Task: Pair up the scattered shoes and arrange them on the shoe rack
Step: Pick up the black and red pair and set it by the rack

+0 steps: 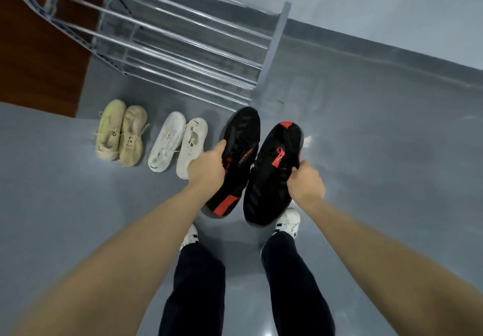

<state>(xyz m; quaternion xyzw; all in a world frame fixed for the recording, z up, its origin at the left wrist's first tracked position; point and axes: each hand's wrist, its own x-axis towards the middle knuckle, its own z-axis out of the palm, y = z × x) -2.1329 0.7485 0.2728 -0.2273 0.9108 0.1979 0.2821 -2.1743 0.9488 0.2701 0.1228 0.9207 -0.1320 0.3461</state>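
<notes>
My left hand [207, 168] grips a black shoe with red accents [239, 150], held in the air with its toe pointing toward the rack. My right hand [305, 181] grips the matching black and red shoe [271, 178], turned the opposite way beside the first. The two shoes hang side by side above the floor, in front of the metal shoe rack [183, 45]. On the floor to the left stand a white pair [177, 144] and, further left, a beige-yellow pair [120, 133], each set side by side.
The rack's silver bars stand against the grey wall, with a brown wooden door [39, 48] at the far left. My own feet in white sneakers [287, 222] and dark trousers are directly below the held shoes. Grey floor spreads to the right.
</notes>
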